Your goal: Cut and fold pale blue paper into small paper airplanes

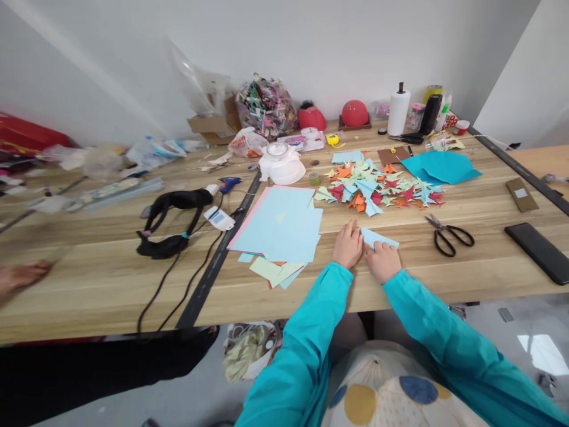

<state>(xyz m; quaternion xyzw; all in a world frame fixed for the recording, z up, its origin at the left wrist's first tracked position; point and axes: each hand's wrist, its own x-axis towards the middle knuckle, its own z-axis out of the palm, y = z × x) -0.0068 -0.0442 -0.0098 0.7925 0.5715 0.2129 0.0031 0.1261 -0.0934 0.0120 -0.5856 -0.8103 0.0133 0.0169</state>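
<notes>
A light blue sheet of folded paper (386, 238) lies on the table in front of me, its long edge slanting down to the right. My left hand (348, 245) holds the paper's left end, fingers close together against the tabletop. Over the lower edge of the same paper, my right hand (383, 262) presses with bent fingers, its thumb side close to my left hand. What is under the fingertips is hidden. Just beyond is a heap of small folded paper shapes (367, 188) in blue, green, orange and red. To the left lies a stack of coloured paper sheets (284, 222).
Black-handled scissors (448, 232) and a black phone (539, 252) lie to the right. A turquoise sheet (440, 167) is behind them. Left are a black strap headset (171, 222) with cables and a blue glue gun (230, 184). Another person's hand (26, 274) shows, blurred, at far left.
</notes>
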